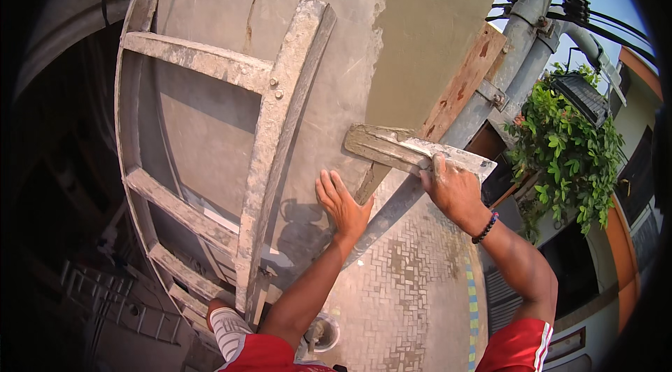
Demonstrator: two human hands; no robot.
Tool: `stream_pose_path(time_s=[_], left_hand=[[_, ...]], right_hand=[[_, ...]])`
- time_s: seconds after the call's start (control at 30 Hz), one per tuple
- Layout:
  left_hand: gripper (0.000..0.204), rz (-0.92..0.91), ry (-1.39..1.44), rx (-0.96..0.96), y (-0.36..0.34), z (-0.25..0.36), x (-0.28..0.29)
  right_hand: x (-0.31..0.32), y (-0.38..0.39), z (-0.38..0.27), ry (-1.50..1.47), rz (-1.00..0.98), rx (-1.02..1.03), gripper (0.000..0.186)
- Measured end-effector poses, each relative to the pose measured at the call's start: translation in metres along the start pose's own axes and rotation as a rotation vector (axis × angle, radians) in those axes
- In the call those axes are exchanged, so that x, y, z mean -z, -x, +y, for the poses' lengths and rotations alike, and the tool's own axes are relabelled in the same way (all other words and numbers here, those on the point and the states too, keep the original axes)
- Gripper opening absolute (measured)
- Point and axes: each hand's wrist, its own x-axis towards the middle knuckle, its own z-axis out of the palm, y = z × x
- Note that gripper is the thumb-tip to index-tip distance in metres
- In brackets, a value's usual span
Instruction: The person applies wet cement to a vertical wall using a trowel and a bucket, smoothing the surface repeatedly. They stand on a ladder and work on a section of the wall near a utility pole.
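the right hand [455, 190], between 3 and 4 o'clock, grips a mortar-smeared float [413, 151] just right of centre at 3 o'clock. the left hand [346, 209], near 6 o'clock, is flat with fingers spread, palm toward the plastered wall [343, 71]. farther out are a wooden plank [462, 85] at 2 o'clock, leafy greenery [567, 155] at 3, a bucket [333, 342] at 6 and a ladder [262, 144] at 9.

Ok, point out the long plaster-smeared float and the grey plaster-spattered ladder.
Long plaster-smeared float [397, 149]: head view, left half of its board.
Grey plaster-spattered ladder [264, 135]: head view, right rail.
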Motion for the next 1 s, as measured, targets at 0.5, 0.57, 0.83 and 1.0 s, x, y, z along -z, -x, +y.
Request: stream_pose_path(time_s=[0.5,0.57,0.83,1.0], left_hand=[[0.117,0.02,0.0,-0.008,0.0,0.004,-0.004],[0.117,0.023,0.002,-0.002,0.001,0.003,-0.003],[0.116,0.031,0.012,0.012,0.001,0.003,-0.005],[0.117,-0.017,-0.011,0.032,0.0,0.003,0.0]], right_hand=[[0.02,0.036,0.01,0.075,0.155,0.115,0.029],[0.018,0.009,0.001,0.128,0.144,0.154,0.027],[0.065,-0.033,0.013,0.163,0.091,-0.026,0.032],[0.065,0.013,0.051,0.195,0.019,-0.174,0.042]])
